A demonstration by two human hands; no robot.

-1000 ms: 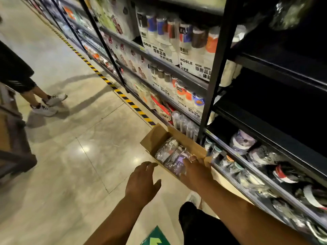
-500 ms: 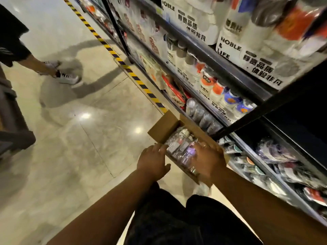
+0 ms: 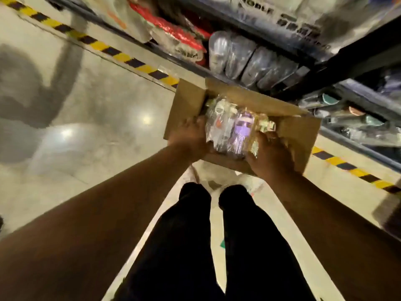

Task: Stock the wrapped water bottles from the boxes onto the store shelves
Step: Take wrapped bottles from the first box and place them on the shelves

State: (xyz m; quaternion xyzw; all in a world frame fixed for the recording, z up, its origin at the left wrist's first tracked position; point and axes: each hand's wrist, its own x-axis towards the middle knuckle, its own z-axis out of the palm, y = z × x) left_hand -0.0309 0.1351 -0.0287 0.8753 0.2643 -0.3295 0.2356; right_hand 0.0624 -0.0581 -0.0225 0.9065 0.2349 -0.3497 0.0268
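1. The wrapped water bottles (image 3: 230,129), bundled in clear film, lie in the open cardboard box (image 3: 299,131) on the floor, not yet lifted.
2. My right hand (image 3: 271,151) grips the bundle's right end, fingers curled on the film.
3. My left hand (image 3: 191,135), hovering apart a second ago, now lies against the bundle's left side. Its fingers are hidden, so I cannot tell whether it grips.
4. I have bent closer over the box; I judge a two-handed lift comes next.
5. Just beyond, the bottom shelf (image 3: 355,144) already holds stocked bottles (image 3: 249,59).
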